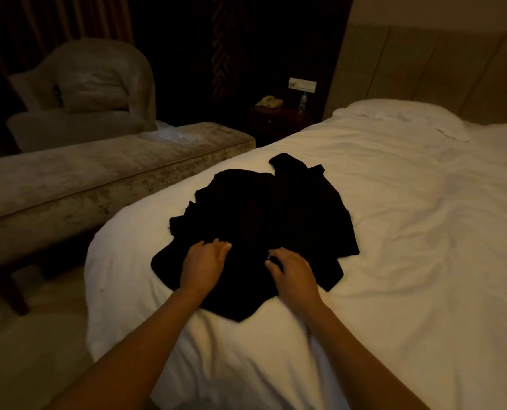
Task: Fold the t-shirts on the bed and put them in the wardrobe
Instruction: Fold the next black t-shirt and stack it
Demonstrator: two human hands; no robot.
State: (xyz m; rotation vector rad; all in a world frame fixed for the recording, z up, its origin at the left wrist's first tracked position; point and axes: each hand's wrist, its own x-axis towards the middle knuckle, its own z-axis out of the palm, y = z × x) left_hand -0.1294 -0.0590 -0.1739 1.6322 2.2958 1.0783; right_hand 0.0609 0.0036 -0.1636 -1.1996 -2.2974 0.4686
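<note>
A pile of black t-shirts (264, 214) lies crumpled on the white bed (409, 232), near its foot corner. My left hand (203, 263) rests flat on the near left part of the dark cloth, fingers fairly straight. My right hand (290, 273) lies on the near right part, its fingers bent down into the fabric. How many shirts the pile holds cannot be told in the dim light. No wardrobe is in view.
A long beige bench (83, 179) runs along the bed's left side, an armchair (92, 93) behind it. A dark nightstand (279, 119) with a phone and a bottle stands by the headboard. A white pillow (400, 116) lies at the bed's head.
</note>
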